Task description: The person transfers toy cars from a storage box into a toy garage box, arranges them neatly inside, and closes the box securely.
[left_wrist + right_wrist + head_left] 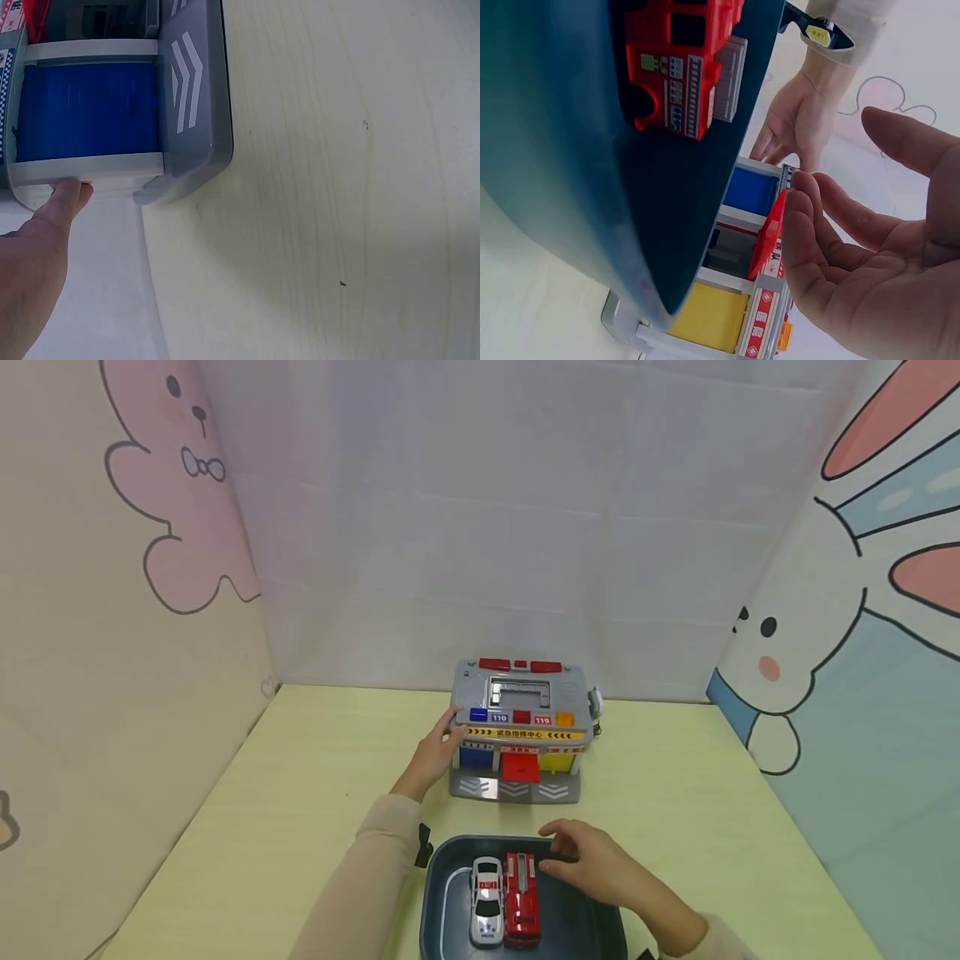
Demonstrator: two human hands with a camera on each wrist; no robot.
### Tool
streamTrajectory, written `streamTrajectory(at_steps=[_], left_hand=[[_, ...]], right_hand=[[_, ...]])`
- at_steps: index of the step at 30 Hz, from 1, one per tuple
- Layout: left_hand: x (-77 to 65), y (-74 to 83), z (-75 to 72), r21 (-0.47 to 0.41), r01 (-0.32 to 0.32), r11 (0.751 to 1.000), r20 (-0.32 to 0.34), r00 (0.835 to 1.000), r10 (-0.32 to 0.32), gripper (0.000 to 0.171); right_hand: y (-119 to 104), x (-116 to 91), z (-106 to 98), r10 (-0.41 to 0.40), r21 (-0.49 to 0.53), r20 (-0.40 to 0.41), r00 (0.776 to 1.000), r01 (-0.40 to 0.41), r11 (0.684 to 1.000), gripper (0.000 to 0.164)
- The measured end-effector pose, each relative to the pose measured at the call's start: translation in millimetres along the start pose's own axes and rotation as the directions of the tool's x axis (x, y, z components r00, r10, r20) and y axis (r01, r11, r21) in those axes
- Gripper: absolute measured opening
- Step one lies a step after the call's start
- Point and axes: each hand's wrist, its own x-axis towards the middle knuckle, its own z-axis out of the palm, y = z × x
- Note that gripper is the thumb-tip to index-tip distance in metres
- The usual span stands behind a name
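Note:
A grey toy emergency station (468,689) stands on the table, with a blue door (90,111), a raised red door (521,767) and a yellow door (557,762). My left hand (431,758) rests against its left side, fingers extended onto the wall and top edge. Nearer to me, a white toy police car (487,906) and a red toy fire truck (522,902) lie side by side in a dark blue tray (581,922). Over the tray's right rim hovers my right hand (596,864), its fingers loosely bent, thumb apart and nothing between them.
The pale wooden table (330,777) carries the station and the tray. A white curtain (465,527) hangs right behind it, with cartoon-printed panels (135,693) at the sides. A small grey part (596,703) sticks out from the station's right side.

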Motion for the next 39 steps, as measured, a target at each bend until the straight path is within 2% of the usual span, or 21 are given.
streamTrajectory(at_steps=[11, 16, 23, 32, 39], left_hand=[[0.9, 0.4, 0.9, 0.016, 0.027, 1.0, -0.003, 1.0, -0.026, 0.058], [1.1, 3.4, -0.2, 0.011, 0.024, 1.0, 0.003, 1.0, -0.024, 0.058], [0.3, 4.8, -1.1, 0.01, 0.02, 1.0, 0.008, 1.0, -0.02, 0.056], [-0.4, 2.2, -0.8, -0.001, 0.015, 1.0, 0.013, 1.0, -0.015, 0.059], [-0.1, 2.1, -1.3, -0.003, -0.002, 1.0, 0.007, 1.0, 0.002, 0.056]], right_hand=[[5, 0, 14, 0.032, 0.029, 0.069, 0.997, -0.034, 0.999, 0.043], [6, 1, 19, 0.035, 0.005, 0.058, 0.998, -0.036, 0.999, 0.046], [8, 2, 27, 0.103, -0.042, 0.046, 0.994, -0.101, 0.994, 0.051], [15, 4, 40, 0.099, -0.08, 0.045, 0.994, -0.095, 0.992, 0.067], [18, 6, 44, 0.089, -0.081, 0.044, 0.995, -0.085, 0.993, 0.067]])
